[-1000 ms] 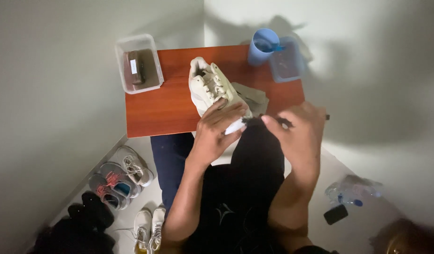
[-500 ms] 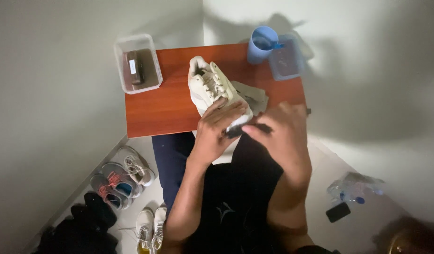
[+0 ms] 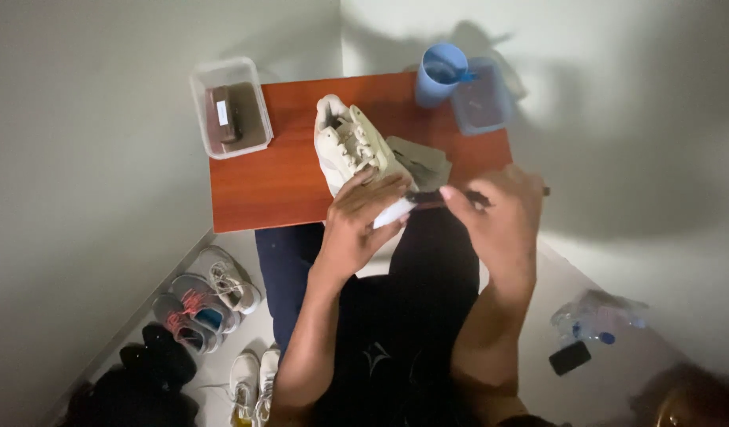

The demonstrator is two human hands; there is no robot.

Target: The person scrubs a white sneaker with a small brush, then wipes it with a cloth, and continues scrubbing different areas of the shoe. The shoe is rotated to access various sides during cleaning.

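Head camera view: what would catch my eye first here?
A cream sneaker lies on a red-brown table, its toe end under the left hand. The right hand holds a thin dark tool against it. Several pairs of shoes sit on the floor, lower left.

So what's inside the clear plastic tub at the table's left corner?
The clear plastic tub holds a dark brown, block-shaped object with a small white label on top. Whatever lies beneath that block is covered, and the dim light hides finer detail.
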